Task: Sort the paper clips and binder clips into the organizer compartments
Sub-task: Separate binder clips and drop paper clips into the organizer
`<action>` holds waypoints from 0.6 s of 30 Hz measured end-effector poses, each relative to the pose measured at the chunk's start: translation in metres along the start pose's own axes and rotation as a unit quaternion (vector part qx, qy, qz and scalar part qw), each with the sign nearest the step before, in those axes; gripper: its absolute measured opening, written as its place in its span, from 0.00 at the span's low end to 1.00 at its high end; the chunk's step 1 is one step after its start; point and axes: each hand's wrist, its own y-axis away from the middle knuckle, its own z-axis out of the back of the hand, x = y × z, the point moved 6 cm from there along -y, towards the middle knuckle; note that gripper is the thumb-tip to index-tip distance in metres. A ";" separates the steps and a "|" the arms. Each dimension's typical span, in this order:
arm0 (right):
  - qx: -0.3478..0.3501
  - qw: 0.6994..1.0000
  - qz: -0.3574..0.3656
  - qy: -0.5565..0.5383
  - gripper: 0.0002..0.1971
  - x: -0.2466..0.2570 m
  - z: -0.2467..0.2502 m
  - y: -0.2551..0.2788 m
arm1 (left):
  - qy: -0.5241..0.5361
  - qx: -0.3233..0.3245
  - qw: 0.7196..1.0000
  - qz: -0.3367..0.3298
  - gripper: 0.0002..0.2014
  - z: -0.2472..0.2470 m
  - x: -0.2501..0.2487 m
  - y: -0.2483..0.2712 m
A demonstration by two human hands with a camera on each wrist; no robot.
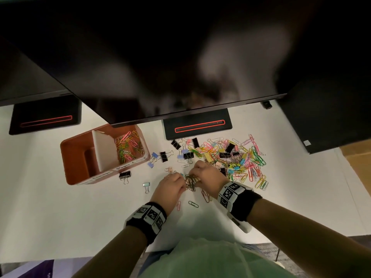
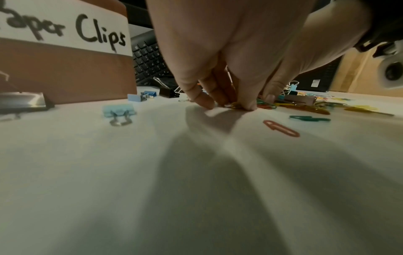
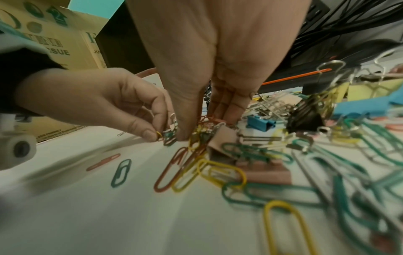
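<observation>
An orange organizer point(image 1: 68, 157) stands at the left; its right compartment, labelled "Paper Clips" point(image 2: 65, 29), holds coloured paper clips point(image 1: 129, 146). A mixed pile of paper clips and binder clips point(image 1: 236, 157) spreads over the white table at the right. Both hands meet just left of the pile. My left hand point(image 1: 183, 182) pinches clips at the table surface, a yellow one point(image 3: 159, 134) at its fingertips. My right hand point(image 1: 195, 177) pinches a tangled bunch of paper clips point(image 3: 196, 138), which trails red and yellow clips to the table.
Loose binder clips lie between organizer and hands: a black one point(image 1: 124, 175), a light blue one point(image 1: 146, 185), another black one point(image 1: 163, 156). Single paper clips point(image 1: 193, 204) lie near my wrists. Monitor stands point(image 1: 197, 126) and a monitor point(image 1: 160, 67) are behind; a cardboard box point(image 1: 357, 167) is at the right.
</observation>
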 end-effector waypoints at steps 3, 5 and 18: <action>0.006 1.000 0.005 -0.001 0.14 0.002 0.005 -0.006 | 0.020 0.000 0.999 0.031 0.01 0.001 0.004 -0.004; 0.021 1.000 -0.007 -0.003 0.13 0.002 0.008 -0.010 | 0.020 -0.001 0.999 0.038 0.03 0.000 0.007 -0.005; 0.111 0.991 -0.068 0.024 0.14 0.005 0.010 -0.022 | -0.019 -0.020 1.000 0.012 0.05 0.005 0.010 0.000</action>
